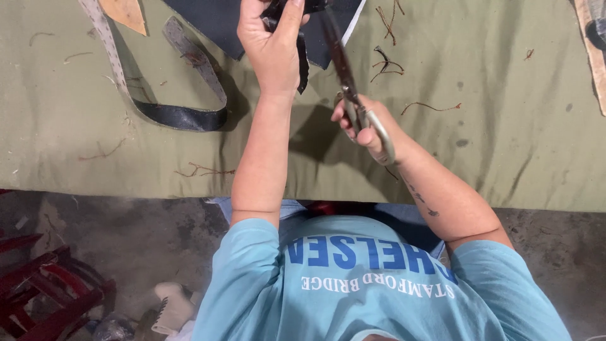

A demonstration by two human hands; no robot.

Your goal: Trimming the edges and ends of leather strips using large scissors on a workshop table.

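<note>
Your left hand (273, 47) pinches the black leather piece (302, 60) at top centre; your right hand (366, 129) grips the scissors (346, 76), with open green cloth (505, 126) to the right

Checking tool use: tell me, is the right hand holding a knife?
No, the right hand grips scissors by their metal handles, blades pointing at the dark material.

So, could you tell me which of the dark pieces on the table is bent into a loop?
The long strap left of the left hand; it curves back on itself, whereas the big dark sheet lies flat.
</note>
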